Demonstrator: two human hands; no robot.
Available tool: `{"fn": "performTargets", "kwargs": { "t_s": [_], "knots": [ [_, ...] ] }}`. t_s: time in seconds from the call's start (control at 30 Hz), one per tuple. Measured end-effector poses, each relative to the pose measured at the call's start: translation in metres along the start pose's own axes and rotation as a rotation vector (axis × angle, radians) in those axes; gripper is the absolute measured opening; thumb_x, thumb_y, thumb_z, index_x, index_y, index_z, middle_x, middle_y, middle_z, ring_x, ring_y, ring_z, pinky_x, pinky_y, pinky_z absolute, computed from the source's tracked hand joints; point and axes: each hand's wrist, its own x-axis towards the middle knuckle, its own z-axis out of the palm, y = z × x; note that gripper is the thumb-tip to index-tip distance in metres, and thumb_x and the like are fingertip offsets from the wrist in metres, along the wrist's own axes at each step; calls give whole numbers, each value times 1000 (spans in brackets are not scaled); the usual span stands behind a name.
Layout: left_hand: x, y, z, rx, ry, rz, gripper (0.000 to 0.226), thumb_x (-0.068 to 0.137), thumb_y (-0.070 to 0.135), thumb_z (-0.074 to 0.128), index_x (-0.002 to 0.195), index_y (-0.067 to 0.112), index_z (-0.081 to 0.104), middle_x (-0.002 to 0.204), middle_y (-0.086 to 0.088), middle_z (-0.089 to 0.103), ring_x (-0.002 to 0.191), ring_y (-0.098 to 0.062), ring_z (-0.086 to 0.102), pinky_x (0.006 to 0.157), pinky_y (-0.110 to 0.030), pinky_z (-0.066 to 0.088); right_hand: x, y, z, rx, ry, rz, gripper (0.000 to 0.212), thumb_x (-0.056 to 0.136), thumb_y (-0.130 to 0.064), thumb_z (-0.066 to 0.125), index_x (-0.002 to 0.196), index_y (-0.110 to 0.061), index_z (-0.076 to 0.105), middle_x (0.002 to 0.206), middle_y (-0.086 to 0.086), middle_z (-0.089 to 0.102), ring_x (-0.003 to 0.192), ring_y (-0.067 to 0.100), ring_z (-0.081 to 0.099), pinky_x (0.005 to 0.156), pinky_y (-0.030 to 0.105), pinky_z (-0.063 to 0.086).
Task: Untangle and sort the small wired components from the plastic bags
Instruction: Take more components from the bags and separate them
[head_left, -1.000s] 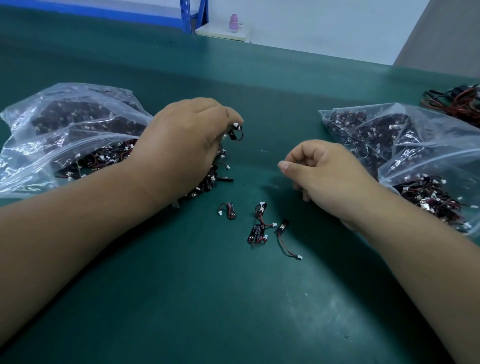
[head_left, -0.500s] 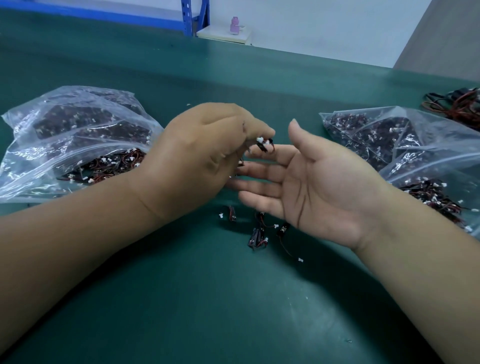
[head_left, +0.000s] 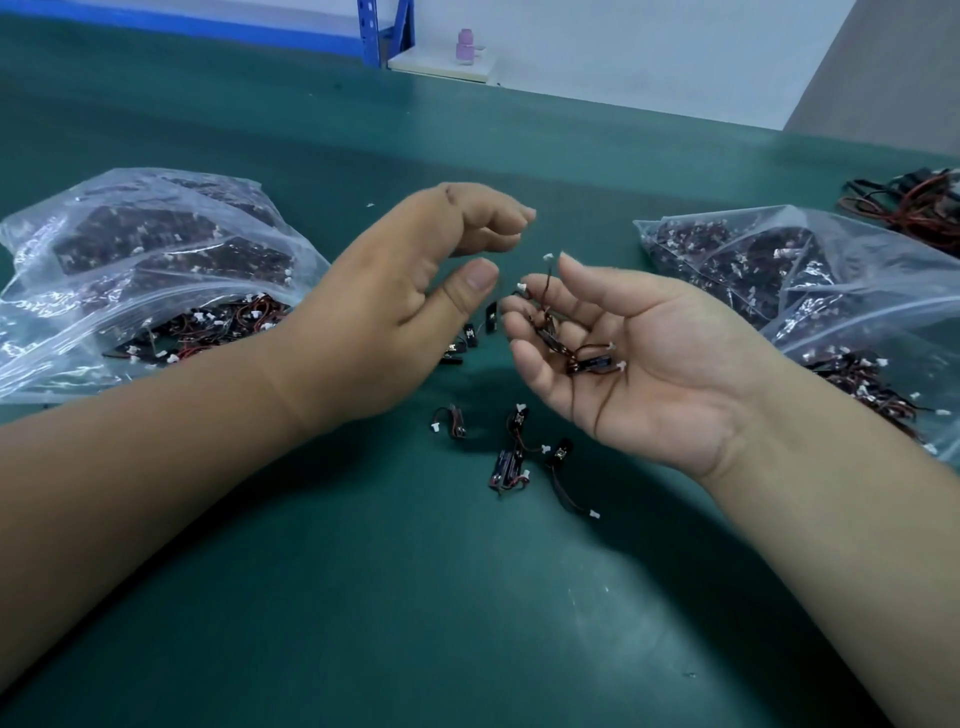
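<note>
2 crinkly clear plastic bags, the left bag (head_left: 156, 270) and the right bag (head_left: 831, 291), lie on the smooth green mat (head_left: 415, 597). Both are stuffed with small black parts on thin red-and-black wires with white plugs. A few loose parts (head_left: 509, 460) lie between them. The right hand (head_left: 675, 395), palm up and relaxed, cradles a tangled cluster (head_left: 587, 364). The left hand (head_left: 384, 322), which pinched a part 0.5 s ago, has let go and hovers slack beside it.

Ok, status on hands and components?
Left hand open, empty. Right hand palm up, tangled components resting on it. Loose components on mat below. Nothing in the way.
</note>
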Motion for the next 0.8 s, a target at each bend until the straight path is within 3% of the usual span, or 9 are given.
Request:
{"fn": "performTargets", "kwargs": {
  "t_s": [0.1, 0.13, 0.23, 0.3, 0.4, 0.53, 0.8],
  "knots": [
    [0, -9, -3, 202, -65, -104, 37, 98, 19, 47, 135, 21, 50, 127, 11, 60, 120, -2, 54, 105, -19, 39, 2, 0, -1, -29, 75, -39, 17, 70, -12, 72, 85, -6, 69, 81, 9, 72, 67, 17, 72, 55, 26, 57],
    [1, -12, -4, 265, -127, -141, 39, 99, 22, 47, 138, 25, 48, 126, 16, 60, 116, 0, 55, 103, -19, 39, 3, -1, -2, -37, 101, -49, 14, 72, -10, 71, 86, -6, 69, 79, 8, 72, 66, 16, 71, 54, 25, 57],
    [1, -19, -3, 491, -397, -123, 37, 99, 29, 48, 135, 30, 54, 130, 15, 60, 120, -11, 55, 104, -39, 42, 5, -4, -7, -66, 193, -75, 1, 85, -9, 68, 86, -8, 68, 75, 5, 71, 61, 13, 69, 51, 22, 54],
    [-1, -20, -1, 596, -514, -81, 34, 98, 36, 47, 128, 34, 61, 134, 18, 57, 126, -10, 50, 106, -45, 38, 6, -4, -10, -111, 262, -83, 6, 87, -9, 68, 82, -12, 67, 70, 2, 69, 57, 11, 66, 48, 20, 51],
    [-3, -21, -1, 604, -507, -75, 31, 96, 41, 50, 124, 39, 63, 134, 23, 55, 128, -6, 47, 106, -43, 34, 6, -3, -12, -194, 328, -82, 13, 88, -10, 69, 79, -18, 64, 64, -2, 63, 49, 7, 55, 40, 16, 41],
    [-3, -25, 1, 599, -473, -56, 26, 96, 36, 55, 120, 36, 67, 130, 22, 59, 124, -8, 51, 103, -43, 37, 6, -3, -13, -277, 296, -84, 18, 91, -12, 66, 76, -21, 59, 63, -4, 55, 44, 7, 39, 36, 16, 26],
    [-1, -31, 0, 726, -453, -88, 27, 97, 34, 51, 118, 37, 66, 128, 20, 60, 119, -14, 55, 99, -41, 43, 4, -4, -13, -409, 254, -120, 17, 87, -4, 54, 81, -18, 62, 61, -1, 49, 43, 10, 32, 38, 17, 23]
  ]
}}
